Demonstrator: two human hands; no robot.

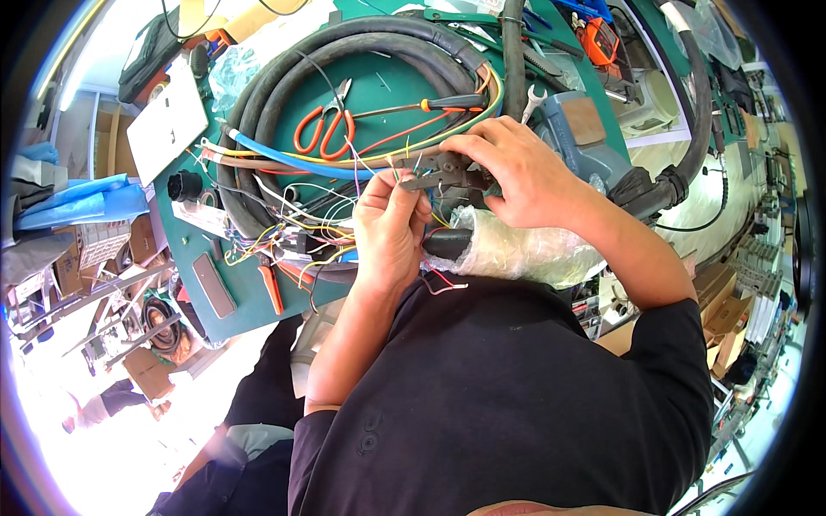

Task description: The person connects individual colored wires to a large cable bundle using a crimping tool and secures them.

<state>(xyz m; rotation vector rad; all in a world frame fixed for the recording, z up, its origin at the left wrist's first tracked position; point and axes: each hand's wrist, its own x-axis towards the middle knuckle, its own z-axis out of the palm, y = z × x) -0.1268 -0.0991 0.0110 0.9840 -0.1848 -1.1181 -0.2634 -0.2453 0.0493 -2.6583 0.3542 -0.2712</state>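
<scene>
My left hand (391, 225) is closed in a pinch on thin coloured wires (409, 172), their ends sticking up above the fingertips. My right hand (527, 172) is wrapped round dark metal pliers (443, 172), perhaps a wire stripper or crimper. The jaws of the pliers reach left to the wires at my left fingertips; whether they bite on one I cannot tell. Below the tool lies a black cable end wrapped in clear plastic (533, 251). More thin wires (288, 242) spread left of my left hand, beside a thicker blue wire (284, 155).
Thick black cable (258, 95) lies coiled on the green table (391, 82). Inside the coil are orange-handled scissors (325, 125) and a screwdriver (452, 103). A wrench (533, 101) lies beyond my right hand, a phone (213, 285) at the left edge. Another person (249, 447) is at lower left.
</scene>
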